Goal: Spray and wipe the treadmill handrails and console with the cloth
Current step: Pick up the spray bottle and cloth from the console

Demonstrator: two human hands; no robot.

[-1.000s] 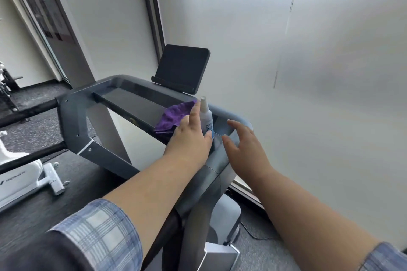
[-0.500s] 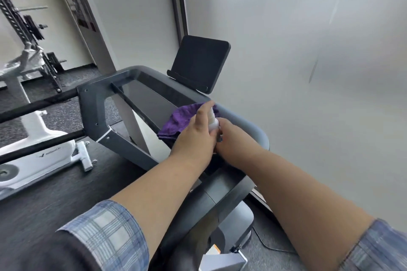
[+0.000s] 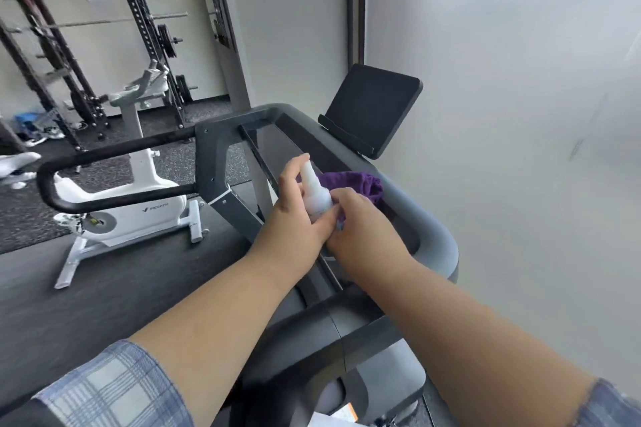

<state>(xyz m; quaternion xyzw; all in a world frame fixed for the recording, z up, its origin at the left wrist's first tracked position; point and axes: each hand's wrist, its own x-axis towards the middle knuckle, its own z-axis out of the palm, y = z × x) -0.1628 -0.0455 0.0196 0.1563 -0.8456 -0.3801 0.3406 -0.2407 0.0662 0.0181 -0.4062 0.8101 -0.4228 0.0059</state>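
The white spray bottle (image 3: 314, 196) is held by the left hand (image 3: 295, 218) and the right hand (image 3: 360, 229), beside the purple cloth (image 3: 357, 184) on the treadmill (image 3: 430, 236).

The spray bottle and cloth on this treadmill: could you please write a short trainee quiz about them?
1. True or false: the purple cloth lies on the floor.
2. Which hand has a finger atop the spray bottle: A left hand, B right hand?
3. Fill in: behind the console stands a dark ____.

Key: 1 false, it lies on the console by the handrail. 2 A; the right hand grips the bottle's base. 3 screen.
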